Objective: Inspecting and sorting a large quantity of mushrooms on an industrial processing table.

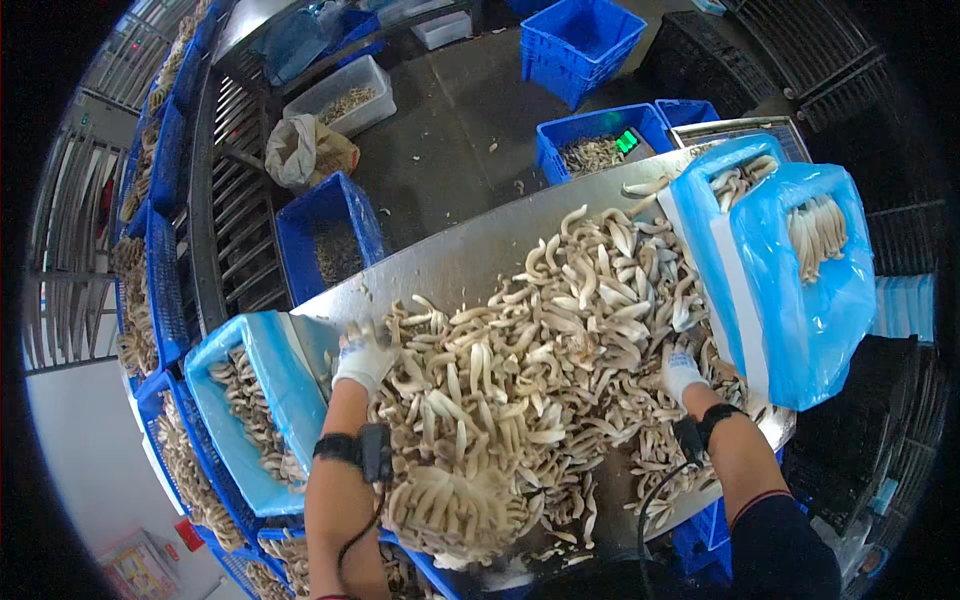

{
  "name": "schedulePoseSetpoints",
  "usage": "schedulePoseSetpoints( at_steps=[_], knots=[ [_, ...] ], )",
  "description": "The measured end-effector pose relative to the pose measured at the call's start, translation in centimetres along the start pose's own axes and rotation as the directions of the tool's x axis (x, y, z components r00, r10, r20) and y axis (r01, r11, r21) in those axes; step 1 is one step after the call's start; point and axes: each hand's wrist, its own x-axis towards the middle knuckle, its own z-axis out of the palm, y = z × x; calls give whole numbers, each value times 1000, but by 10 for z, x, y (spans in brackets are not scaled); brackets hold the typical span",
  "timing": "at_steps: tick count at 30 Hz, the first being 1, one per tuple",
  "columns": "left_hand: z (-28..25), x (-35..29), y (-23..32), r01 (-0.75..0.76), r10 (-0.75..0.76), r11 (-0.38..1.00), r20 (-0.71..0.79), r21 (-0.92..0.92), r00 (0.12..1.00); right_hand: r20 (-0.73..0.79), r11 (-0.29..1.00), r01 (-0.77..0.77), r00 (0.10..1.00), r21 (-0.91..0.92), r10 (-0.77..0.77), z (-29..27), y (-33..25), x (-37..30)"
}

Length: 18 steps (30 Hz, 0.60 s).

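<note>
A big heap of loose, pale grey-brown mushrooms (pixel 590 345) covers the metal table (pixel 450 270) in front of me. My left hand (pixel 366 362), in a white glove, is at the heap's left edge, fingers stretched forward and apart against the mushrooms. On the heap's right side, my right hand (pixel 682 370), also gloved, reaches among the mushrooms with its fingers extended; the fingertips are partly hidden. A dense mushroom cluster (pixel 460 510) sits at the near edge. A blue-lined box (pixel 290 390) of mushrooms stands left of my left hand.
Blue-lined boxes (pixel 810 300) with mushrooms stand at the table's right end. Blue crates (pixel 165 290) of mushrooms line the left side. Beyond the table are a blue bin (pixel 330 225), a crate with mushroom pieces (pixel 590 155), stacked blue crates (pixel 580 50) and a sack (pixel 300 155).
</note>
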Motion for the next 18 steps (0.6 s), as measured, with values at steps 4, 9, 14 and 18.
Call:
schedulePoseSetpoints(
  at_steps=[4,9,14,18],
  knots=[
    [-14,23,51,359,-311,872,191,-331,931,-62,994,-96,994,-43,93,-14,10,-28],
    [-16,24,58,330,-270,833,194,-445,943,89,991,-125,989,40,121,-16,7,-24],
    [-17,20,57,310,-269,828,154,-468,951,3,991,-131,991,-11,131,-17,7,-28],
    [-3,26,55,291,-263,867,124,-404,957,67,996,-87,994,-11,88,-19,12,-29]
  ],
)
